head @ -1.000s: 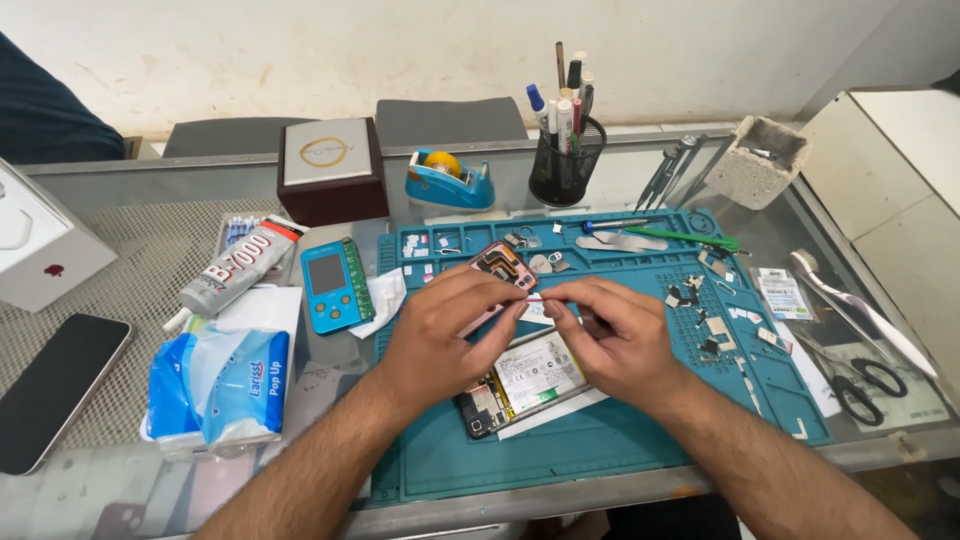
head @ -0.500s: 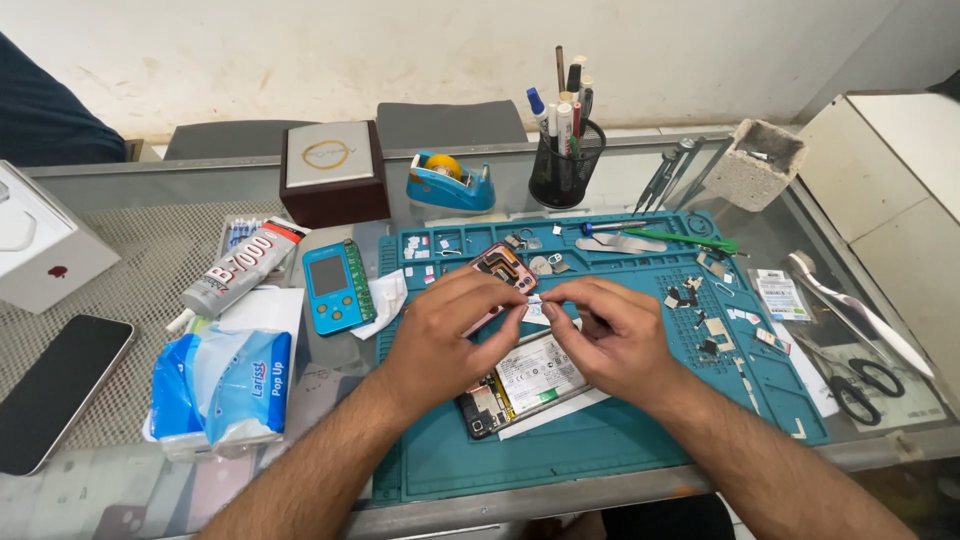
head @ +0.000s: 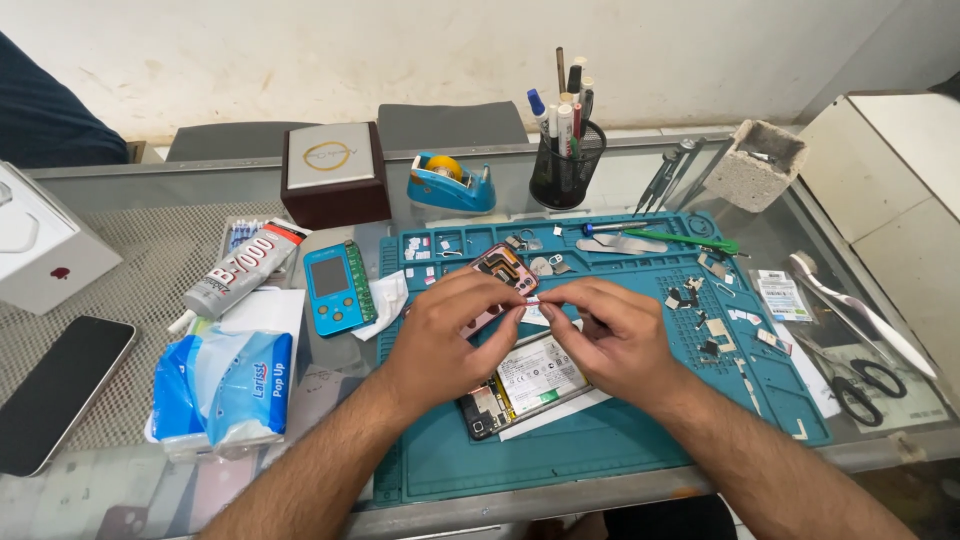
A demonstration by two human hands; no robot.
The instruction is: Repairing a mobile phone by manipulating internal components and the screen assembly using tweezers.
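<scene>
Tiny white strip [head: 531,300] pinched between left hand [head: 440,345] and right hand [head: 615,340], each grip closed on it, above opened phone [head: 525,385].

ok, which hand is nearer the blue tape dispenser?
Left. The left hand sits almost straight below the tape dispenser; the right hand lies further off to its right.

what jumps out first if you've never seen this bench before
Two bare hands meet at the centre: the left hand and right hand pinch a small white strip between their fingertips over an opened phone. Under them lies a teal work mat dotted with tiny parts. At the left sit a blue tissue pack and a dark phone.
</scene>
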